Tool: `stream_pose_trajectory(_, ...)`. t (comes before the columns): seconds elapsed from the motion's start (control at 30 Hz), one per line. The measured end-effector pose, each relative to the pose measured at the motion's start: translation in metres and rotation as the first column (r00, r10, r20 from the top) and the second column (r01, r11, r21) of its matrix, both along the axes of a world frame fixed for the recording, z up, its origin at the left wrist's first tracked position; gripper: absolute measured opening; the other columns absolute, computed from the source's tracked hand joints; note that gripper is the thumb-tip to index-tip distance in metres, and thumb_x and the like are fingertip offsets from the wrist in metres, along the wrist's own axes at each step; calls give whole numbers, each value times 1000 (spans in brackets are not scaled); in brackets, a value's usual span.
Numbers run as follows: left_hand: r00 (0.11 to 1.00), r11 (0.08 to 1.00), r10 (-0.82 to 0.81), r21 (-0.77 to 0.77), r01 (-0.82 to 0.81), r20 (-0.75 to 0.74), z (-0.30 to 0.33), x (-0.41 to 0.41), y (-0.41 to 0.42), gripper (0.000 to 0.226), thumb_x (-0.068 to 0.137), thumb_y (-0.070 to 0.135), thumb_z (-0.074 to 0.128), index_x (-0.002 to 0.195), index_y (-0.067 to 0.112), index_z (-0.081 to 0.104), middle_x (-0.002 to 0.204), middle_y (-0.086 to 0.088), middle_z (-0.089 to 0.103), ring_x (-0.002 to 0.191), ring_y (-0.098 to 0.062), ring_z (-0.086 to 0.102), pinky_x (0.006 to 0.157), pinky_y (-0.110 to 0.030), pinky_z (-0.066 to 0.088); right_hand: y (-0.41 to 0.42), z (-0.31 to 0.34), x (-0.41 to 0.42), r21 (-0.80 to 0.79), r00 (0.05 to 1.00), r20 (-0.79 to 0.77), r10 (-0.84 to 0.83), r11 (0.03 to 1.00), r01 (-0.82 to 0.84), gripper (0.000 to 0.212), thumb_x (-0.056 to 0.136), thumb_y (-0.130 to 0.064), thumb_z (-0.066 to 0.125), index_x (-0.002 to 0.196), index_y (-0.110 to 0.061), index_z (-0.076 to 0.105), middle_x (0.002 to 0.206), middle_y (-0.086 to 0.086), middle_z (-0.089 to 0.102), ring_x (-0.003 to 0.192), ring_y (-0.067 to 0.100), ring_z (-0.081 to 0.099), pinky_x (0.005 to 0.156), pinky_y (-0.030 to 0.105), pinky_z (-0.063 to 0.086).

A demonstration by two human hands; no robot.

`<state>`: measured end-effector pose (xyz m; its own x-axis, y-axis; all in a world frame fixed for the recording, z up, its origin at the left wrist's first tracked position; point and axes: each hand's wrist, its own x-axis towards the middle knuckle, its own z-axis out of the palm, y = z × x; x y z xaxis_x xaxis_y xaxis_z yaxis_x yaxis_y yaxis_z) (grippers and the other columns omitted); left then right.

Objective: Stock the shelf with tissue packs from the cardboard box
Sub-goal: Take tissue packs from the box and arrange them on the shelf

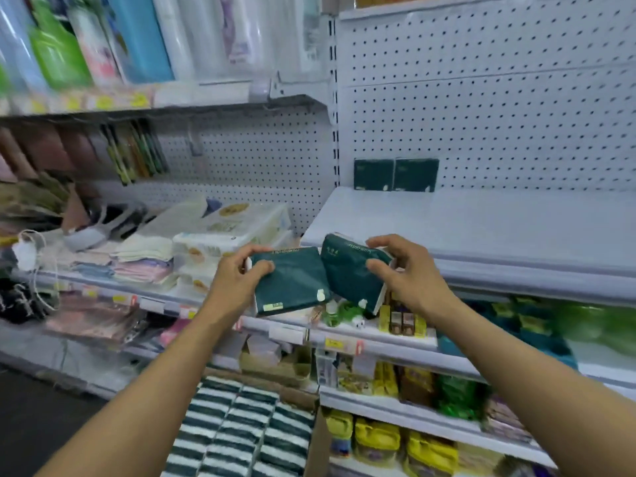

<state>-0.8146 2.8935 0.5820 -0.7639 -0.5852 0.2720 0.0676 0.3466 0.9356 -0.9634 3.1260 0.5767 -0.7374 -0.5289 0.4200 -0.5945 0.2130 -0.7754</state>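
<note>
Two dark packs (395, 174) stand, seemingly upright, against pegboard (499, 98).

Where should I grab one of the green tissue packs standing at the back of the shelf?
Take the right-hand pack by its top edge, coming from the front and above. It stands upright against the holed back wall and touches its twin on its left, so those sides are blocked. Its right side is free too, so fingers could probably pinch top and right.

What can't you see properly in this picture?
- Head view: print on the packs held by the left hand and right hand is too small.
- Box: cut off by the bottom edge.
- Price tags: blurred.
- Top shelf goods: blurred, cut off above.
</note>
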Motion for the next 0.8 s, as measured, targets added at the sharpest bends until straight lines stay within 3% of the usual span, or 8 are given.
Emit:
stream_pose_trajectory(0.1,996,1000,-23,-6,23,-81,22,-38,16,19,93,5,60,96,21,68,91,-10,59,80,-17,60,61,-28,51,22,29,-26,-114,995,-15,-95,989,93,21,89,-22,66,110,-25,65,88,-8,63,80,13,56,73,31,50)
stream_pose_trajectory(0.17,990,999,-26,23,29,-138,36,-66,27,17,93,5,60,96,20,67,90,-8,57,79,-16,60,59,-24,51,40,45,-49,-163,989,-27,-149,976,142,19,90,-20,66,109,-23,65,77,-13,54,75,17,54,65,34,53)
stream_pose_trajectory(0.27,981,998,-53,29,59,-184,53,-110,41,14,94,7,59,100,16,67,93,-7,61,75,-10,63,55,-18,51,65,60,-93,-180,969,-38,-245,955,234,17,92,-17,64,107,-23,64,76,-8,49,73,21,51,52,37,57)
stream_pose_trajectory(0.4,986,993,-116,-41,112,-119,55,-173,57,19,92,9,63,92,27,68,90,-15,63,77,-21,63,61,-27,57,93,54,-158,-128,936,-55,-348,932,339,18,92,-22,63,106,-33,65,94,-11,57,86,18,54,69,46,58)
stream_pose_trajectory(0.47,986,986,-160,-59,157,-54,54,-204,63,19,91,13,65,93,31,70,100,-24,65,86,-30,66,69,-37,61,104,45,-185,-92,923,-56,-381,922,375,19,93,-24,62,107,-36,63,103,-8,60,92,18,54,75,49,57)
stream_pose_trajectory(0.57,980,980,-195,-54,193,-39,54,-248,70,15,93,13,63,103,23,69,102,-19,65,87,-20,64,60,-19,54,116,37,-222,-94,903,-45,-428,902,422,20,94,-24,60,108,-38,63,112,-6,57,97,17,51,77,49,57)
stream_pose_trajectory(0.7,975,977,-214,-19,214,-50,49,-291,81,15,94,13,63,106,22,66,97,-3,65,85,-12,64,59,-19,54,124,32,-262,-45,896,-70,-438,899,436,21,93,-23,63,112,-33,63,116,-5,57,105,19,53,81,36,51)
stream_pose_trajectory(0.8,978,979,-205,-3,205,-45,43,-317,83,16,94,19,65,109,25,66,100,-5,66,88,-18,66,57,-24,54,125,29,-279,108,901,-109,-419,896,430,40,86,-27,72,124,-29,58,120,-8,52,107,14,51,83,30,42)
